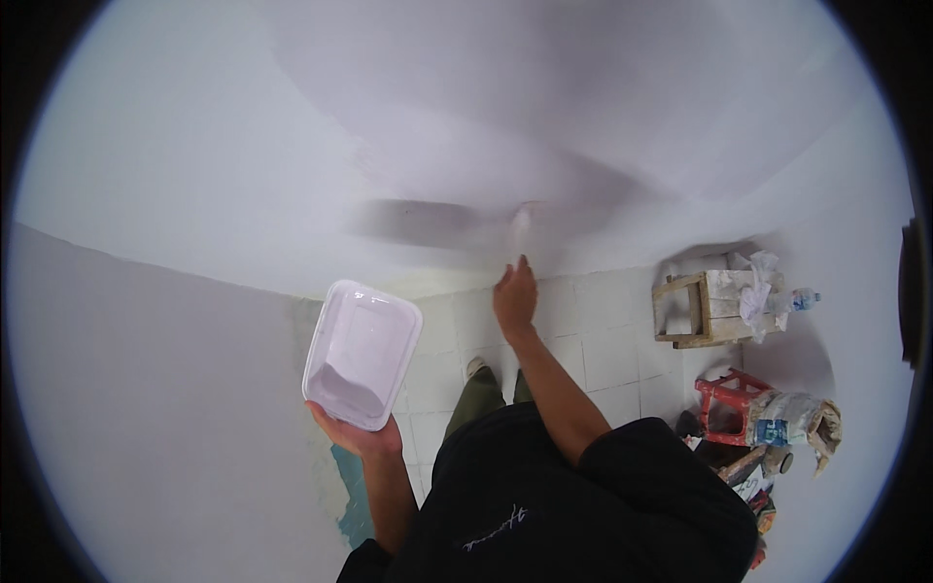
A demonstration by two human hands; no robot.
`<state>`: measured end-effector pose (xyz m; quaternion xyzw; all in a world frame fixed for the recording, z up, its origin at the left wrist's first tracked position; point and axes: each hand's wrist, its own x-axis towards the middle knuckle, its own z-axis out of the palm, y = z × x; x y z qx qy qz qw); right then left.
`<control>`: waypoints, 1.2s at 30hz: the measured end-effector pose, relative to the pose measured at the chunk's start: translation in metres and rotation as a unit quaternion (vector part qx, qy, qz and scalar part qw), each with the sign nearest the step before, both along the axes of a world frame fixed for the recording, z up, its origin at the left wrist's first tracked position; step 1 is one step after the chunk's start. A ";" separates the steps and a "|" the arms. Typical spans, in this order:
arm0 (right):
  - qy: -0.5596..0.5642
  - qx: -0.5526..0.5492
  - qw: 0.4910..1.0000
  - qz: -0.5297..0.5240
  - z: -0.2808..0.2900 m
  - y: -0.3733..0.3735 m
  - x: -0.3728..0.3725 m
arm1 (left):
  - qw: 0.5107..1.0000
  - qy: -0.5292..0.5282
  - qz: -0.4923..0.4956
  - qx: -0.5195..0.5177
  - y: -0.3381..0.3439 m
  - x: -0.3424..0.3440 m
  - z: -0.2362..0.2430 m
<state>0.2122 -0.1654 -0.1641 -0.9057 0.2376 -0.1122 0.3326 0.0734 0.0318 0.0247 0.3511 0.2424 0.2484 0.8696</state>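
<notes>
Here — right hand [517, 299] outstretched, left hand [363, 433] cupping tub [400, 352].

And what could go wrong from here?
The left hand holds the white plastic container near its lower end only, so its far end might tip and spill anything wet inside. The right hand holds a motion-blurred tool up at the pale wall; a quick stroke could leave an uneven mark, though the blur hides whether it touches.
</notes>
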 end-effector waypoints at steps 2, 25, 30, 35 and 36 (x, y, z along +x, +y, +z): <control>-0.037 0.004 0.999 0.029 -0.008 0.025 0.004 | 1.000 -0.009 -0.012 -0.009 0.001 0.001 -0.005; -0.152 -0.031 0.987 -0.039 -0.034 -0.078 -0.007 | 0.999 -0.001 -0.031 0.012 -0.024 -0.004 0.024; -0.121 0.107 0.987 0.019 0.011 0.031 0.012 | 0.999 0.002 -0.038 0.025 -0.023 0.001 0.021; -0.034 0.124 0.981 0.148 0.012 0.040 0.007 | 0.999 0.008 -0.043 0.026 -0.028 0.003 0.023; -0.048 0.101 0.980 0.162 0.010 0.027 0.007 | 0.999 0.003 -0.049 0.024 -0.028 0.004 0.024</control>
